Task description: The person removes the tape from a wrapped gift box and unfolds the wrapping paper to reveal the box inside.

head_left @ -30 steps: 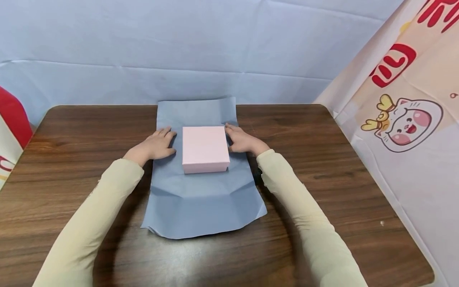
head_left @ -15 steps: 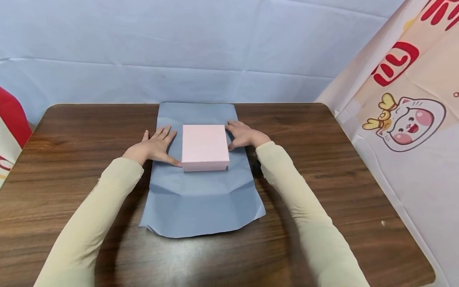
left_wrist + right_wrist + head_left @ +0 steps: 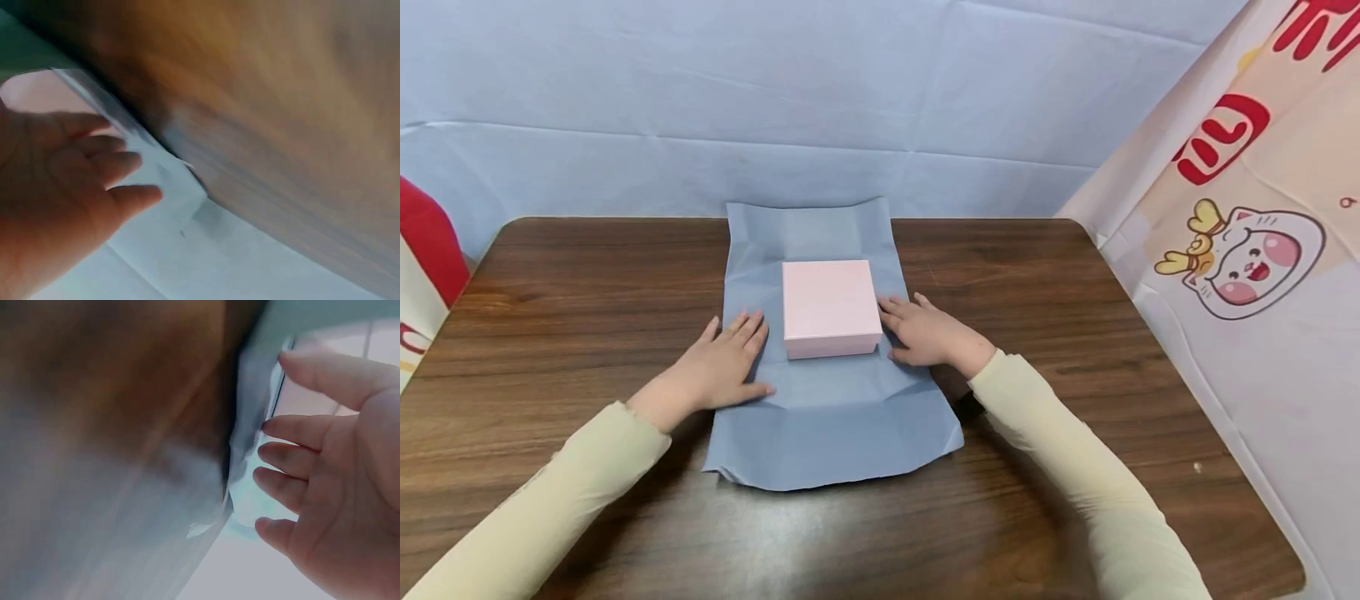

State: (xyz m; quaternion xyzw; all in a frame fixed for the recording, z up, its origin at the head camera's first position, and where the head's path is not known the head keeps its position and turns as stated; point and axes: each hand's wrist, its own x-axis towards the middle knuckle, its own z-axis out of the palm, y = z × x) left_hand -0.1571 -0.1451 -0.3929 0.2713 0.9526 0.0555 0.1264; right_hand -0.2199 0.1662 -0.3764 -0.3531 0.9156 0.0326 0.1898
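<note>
A square pink lidded box point(image 3: 831, 304) sits on a sheet of blue-grey wrapping paper point(image 3: 827, 442), creased across its near part, its far end tilting up. My left hand point(image 3: 718, 367) lies over the paper's left edge, fingers spread, a gap between it and the box. On the other side my right hand point(image 3: 928, 333) rests near the box's right side; whether its fingertips touch the box I cannot tell. In the left wrist view the left hand point(image 3: 69, 187) holds nothing. The right wrist view has the right hand point(image 3: 350, 456) with separated fingers by the paper's edge.
The paper lies on a dark wooden table point(image 3: 587, 275) with rounded corners. A pale blue cloth point(image 3: 700, 100) hangs behind it. To the right is a cloth printed with a cartoon cat point(image 3: 1243, 262).
Both hands have moved back toward the person along the paper's sides. The left thumb, close by the box half a second ago, is now apart from it. The paper's far end has risen slightly.
</note>
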